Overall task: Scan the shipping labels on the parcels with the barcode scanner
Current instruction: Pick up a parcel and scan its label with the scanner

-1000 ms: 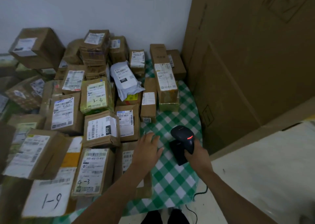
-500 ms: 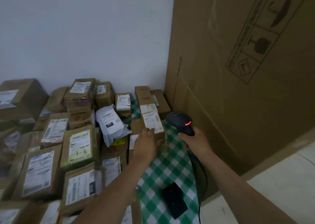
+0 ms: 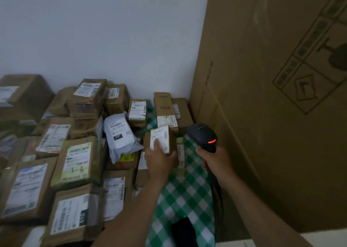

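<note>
— What filled the right side of the room?
— A tall brown cardboard carton (image 3: 272, 115), with black handling symbols (image 3: 308, 89) printed on its face.
— And left of the carton?
— A plain white wall (image 3: 112, 30), meeting it in the corner.
— At the carton's foot?
— A green-and-white checked cloth (image 3: 184, 196) to its left, and pale floor (image 3: 334, 239) in front of it. The light was dim.

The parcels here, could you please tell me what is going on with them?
A person is scanning parcel labels. The left hand grips a small brown box with its white label facing up; the right hand holds the black scanner, red light on, just beside it. Other labelled parcels lie piled on the green checked cloth.
</note>
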`<action>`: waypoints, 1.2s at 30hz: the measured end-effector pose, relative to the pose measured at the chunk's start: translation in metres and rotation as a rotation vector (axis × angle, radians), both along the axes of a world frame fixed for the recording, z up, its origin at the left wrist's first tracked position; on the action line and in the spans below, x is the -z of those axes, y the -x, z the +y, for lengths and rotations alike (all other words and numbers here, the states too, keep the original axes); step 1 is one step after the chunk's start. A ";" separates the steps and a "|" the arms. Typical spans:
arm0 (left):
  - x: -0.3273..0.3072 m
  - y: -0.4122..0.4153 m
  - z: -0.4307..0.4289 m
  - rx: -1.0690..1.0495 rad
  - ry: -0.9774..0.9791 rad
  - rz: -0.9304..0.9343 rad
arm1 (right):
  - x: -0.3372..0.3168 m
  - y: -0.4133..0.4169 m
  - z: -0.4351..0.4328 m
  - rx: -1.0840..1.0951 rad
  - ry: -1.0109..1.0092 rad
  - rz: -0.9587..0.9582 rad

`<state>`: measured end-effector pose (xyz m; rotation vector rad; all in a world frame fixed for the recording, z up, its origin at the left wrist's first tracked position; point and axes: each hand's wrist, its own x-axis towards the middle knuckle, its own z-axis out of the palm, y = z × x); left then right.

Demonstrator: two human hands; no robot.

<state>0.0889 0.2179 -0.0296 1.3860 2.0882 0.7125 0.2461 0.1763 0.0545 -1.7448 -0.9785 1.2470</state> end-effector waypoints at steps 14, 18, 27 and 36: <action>-0.122 0.071 -0.080 0.068 -0.179 -0.679 | -0.034 0.063 -0.029 -0.005 -0.138 0.515; -0.139 0.101 -0.089 0.223 -0.143 -0.859 | -0.050 0.082 -0.043 -0.046 -0.165 0.581; -0.135 0.193 -0.074 0.117 -0.007 -0.542 | -0.073 0.088 -0.056 -0.380 -0.196 -0.103; -0.130 0.262 -0.067 0.248 -0.050 -0.357 | -0.076 0.088 -0.062 -0.488 -0.148 -0.244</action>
